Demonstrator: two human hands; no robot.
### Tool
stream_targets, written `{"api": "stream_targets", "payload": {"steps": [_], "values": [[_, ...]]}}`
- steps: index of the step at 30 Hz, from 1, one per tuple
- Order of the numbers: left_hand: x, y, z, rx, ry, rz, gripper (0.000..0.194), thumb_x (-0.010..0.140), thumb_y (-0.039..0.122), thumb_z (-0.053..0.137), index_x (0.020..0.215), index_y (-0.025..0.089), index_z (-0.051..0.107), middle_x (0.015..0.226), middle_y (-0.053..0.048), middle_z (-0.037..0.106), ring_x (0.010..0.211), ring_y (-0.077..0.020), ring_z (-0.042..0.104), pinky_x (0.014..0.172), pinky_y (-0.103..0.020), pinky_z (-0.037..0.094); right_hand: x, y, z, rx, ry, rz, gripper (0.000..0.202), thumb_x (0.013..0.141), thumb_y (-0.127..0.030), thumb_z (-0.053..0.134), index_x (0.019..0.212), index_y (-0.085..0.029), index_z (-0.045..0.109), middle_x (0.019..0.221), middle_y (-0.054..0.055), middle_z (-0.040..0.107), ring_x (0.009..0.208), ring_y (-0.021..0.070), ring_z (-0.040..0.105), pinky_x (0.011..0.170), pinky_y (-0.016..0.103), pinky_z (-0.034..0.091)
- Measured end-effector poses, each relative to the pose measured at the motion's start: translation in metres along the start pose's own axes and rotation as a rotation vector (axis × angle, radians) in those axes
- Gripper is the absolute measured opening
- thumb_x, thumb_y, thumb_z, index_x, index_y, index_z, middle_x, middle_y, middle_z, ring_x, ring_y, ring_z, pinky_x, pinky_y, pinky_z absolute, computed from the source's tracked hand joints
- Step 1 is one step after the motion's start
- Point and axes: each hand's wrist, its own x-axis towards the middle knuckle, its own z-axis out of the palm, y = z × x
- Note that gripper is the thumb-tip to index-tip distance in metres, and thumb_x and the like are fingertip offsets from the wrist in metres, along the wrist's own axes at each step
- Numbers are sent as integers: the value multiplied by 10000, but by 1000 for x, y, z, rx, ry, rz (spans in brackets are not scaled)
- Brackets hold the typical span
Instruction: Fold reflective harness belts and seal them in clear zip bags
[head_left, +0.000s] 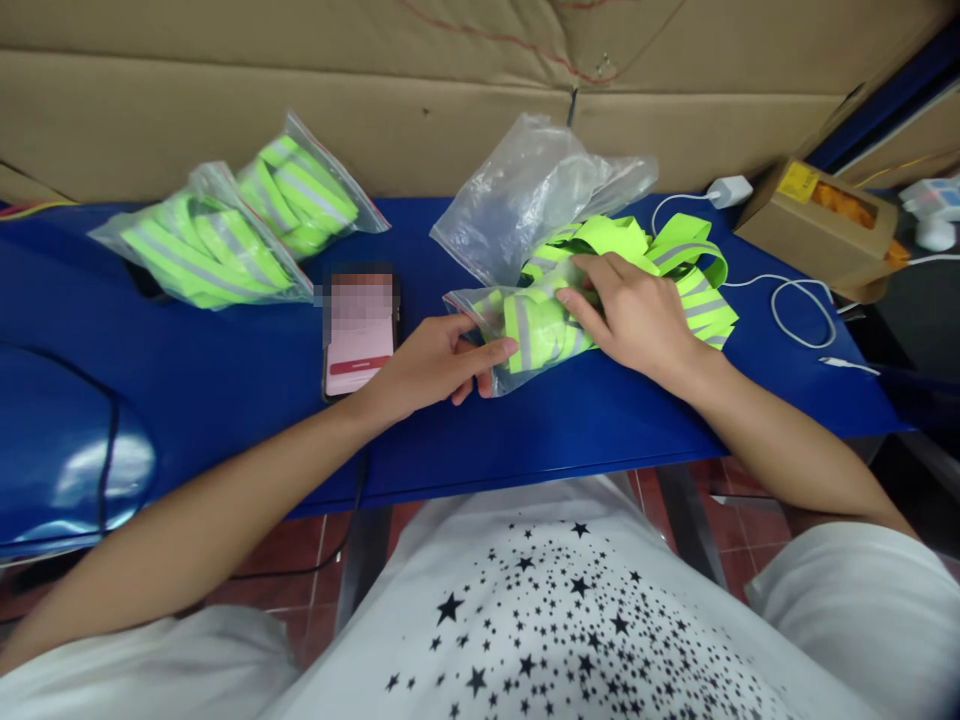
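A clear zip bag with a red seal line lies near the middle of the table, and a folded neon-yellow reflective strap shows through it. At the bag's sealed-edge side, my left hand pinches the plastic between thumb and fingers. My right hand is curled over the bag's other end, thumb and fingertips closed on it; part of that grip is hidden. Loose reflective straps lie heaped behind and to the right of my right hand. Behind the bag lies a larger clear plastic bag, crumpled.
Two filled zip bags of straps lie at the back left. A phone sits left of my left hand. On the right are a white cable, a charger plug and a cardboard box. Cardboard lines the back.
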Motion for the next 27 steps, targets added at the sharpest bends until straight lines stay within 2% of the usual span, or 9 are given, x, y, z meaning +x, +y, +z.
{"api": "stream_targets", "payload": {"steps": [3, 6, 10, 13, 16, 19, 23, 27], "values": [[-2, 5, 2, -22, -5, -25, 346, 894, 479, 742, 1006, 159, 676, 533, 13, 652, 367, -63, 467, 366, -160, 328, -2, -3, 2, 41, -36, -39, 478, 1071, -462, 437, 1324, -117, 648, 1163, 140, 728, 957, 284, 699, 682, 337, 482], [-3, 9, 1, -65, -17, -44, 267, 891, 378, 737, 999, 149, 654, 520, 28, 619, 377, -50, 440, 386, -149, 318, -3, -4, 3, 77, -30, -77, 431, 1083, -429, 433, 1271, -127, 677, 1190, 125, 734, 980, 274, 714, 698, 330, 488], [-2, 10, -1, -154, -34, -27, 124, 866, 206, 635, 980, 161, 617, 554, 24, 629, 420, -70, 476, 397, -154, 341, -2, 0, 4, 143, 18, -120, 389, 1084, -415, 452, 1202, -139, 700, 1155, 112, 754, 964, 257, 723, 713, 322, 496], [0, 6, -2, -169, 4, 5, 173, 837, 140, 584, 1005, 167, 614, 572, 33, 623, 443, -81, 494, 397, -157, 365, -3, 0, 3, 181, 101, -149, 382, 1087, -440, 459, 1152, -158, 709, 1107, 99, 762, 938, 236, 726, 716, 314, 503], [2, 2, -2, -116, 75, 123, 164, 891, 197, 611, 1053, 176, 626, 636, 33, 626, 486, -86, 535, 423, -165, 424, -5, -1, 2, 185, 204, -166, 379, 1086, -461, 467, 1125, -170, 707, 1048, 87, 764, 889, 215, 721, 693, 304, 498], [3, 0, -3, -41, 114, 237, 115, 919, 281, 651, 954, 174, 628, 668, 25, 628, 514, -89, 580, 466, -177, 484, -5, 0, 2, 166, 287, -199, 358, 1082, -454, 487, 1107, -172, 706, 1006, 81, 765, 855, 207, 719, 676, 301, 492], [3, -4, -3, 43, 208, 312, 174, 897, 321, 697, 971, 167, 663, 605, 44, 602, 485, -91, 598, 484, -173, 498, -5, 3, 5, 160, 331, -264, 324, 1078, -435, 505, 1120, -178, 696, 998, 77, 763, 845, 205, 718, 681, 301, 501], [3, -8, -3, 65, 242, 333, 320, 847, 358, 756, 1091, 160, 705, 714, 21, 662, 503, -92, 612, 490, -186, 527, -5, 5, 6, 170, 359, -301, 300, 1070, -423, 526, 1149, -182, 686, 1001, 76, 758, 854, 208, 716, 697, 310, 525]]}}
